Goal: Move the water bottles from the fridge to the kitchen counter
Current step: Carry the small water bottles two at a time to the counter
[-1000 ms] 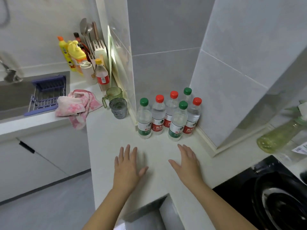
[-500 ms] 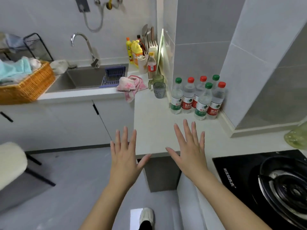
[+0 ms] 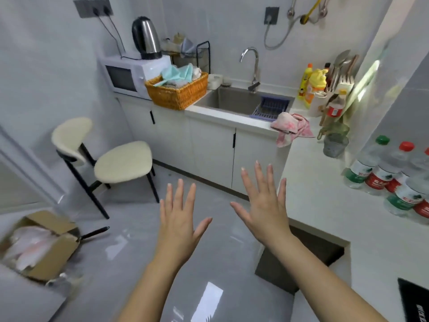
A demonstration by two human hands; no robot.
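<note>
Several clear water bottles [image 3: 380,170] with green and red caps stand together on the white kitchen counter [image 3: 325,205] at the right edge of the view, against the grey tiled wall. My left hand [image 3: 178,219] is held out over the grey floor, fingers spread, holding nothing. My right hand [image 3: 264,203] is beside it, also spread and empty, just left of the counter's edge and well left of the bottles. The fridge is not in view.
A cream chair [image 3: 111,159] stands on the floor at left, with a cardboard box [image 3: 39,247] and a pan handle near it. Along the back are a microwave [image 3: 132,75], wicker basket [image 3: 178,91], sink [image 3: 239,101], pink cloth [image 3: 292,126] and cups [image 3: 334,142]. A black hob corner [image 3: 415,303] shows at lower right.
The view has swung left from the counter corner toward the room. Both hands lifted off the counter and now hover over the floor. The bottles have slid to the right edge.
</note>
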